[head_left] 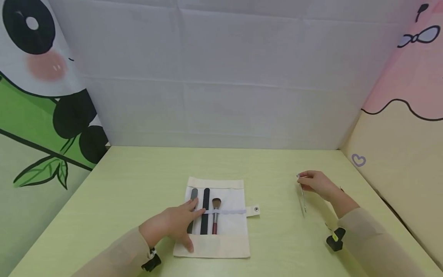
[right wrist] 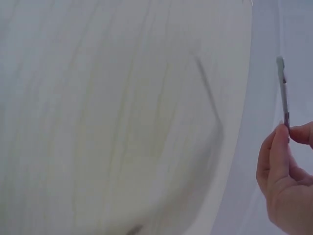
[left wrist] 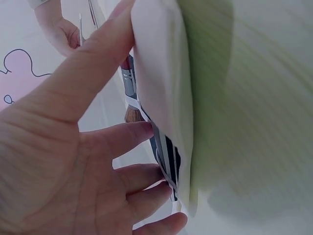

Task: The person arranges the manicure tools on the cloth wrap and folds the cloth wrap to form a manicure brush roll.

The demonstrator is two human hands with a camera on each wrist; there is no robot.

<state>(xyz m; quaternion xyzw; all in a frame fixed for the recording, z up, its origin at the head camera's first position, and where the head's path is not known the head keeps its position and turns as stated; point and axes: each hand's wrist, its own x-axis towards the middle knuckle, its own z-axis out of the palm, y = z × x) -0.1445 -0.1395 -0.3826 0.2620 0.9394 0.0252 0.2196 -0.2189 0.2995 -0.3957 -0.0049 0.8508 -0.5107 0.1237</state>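
A cream fabric tool roll [head_left: 230, 245] lies unfolded on the table. My left hand [head_left: 174, 221] rests on its left side with fingers spread, thumb on the bottom pocket. Under an elastic band, the roll carries a grey flat strip [head_left: 194, 193], partly hidden by my fingers, a black flat strip [head_left: 206, 196], and a makeup brush [head_left: 216, 204] with brown bristles and a red handle. Off to the right, my right hand [head_left: 318, 184] pinches a slim silver metal tool [head_left: 303, 198] by its upper end, apart from the roll; its exact kind is unclear.
A snap tab [head_left: 253, 210] sticks out from the roll's right side. The pale wooden table [head_left: 145, 173] meets a white back panel [head_left: 221, 96]. Printed cartoon panels stand at left and right. A dark wrist device [head_left: 335, 239] sits by the right sleeve.
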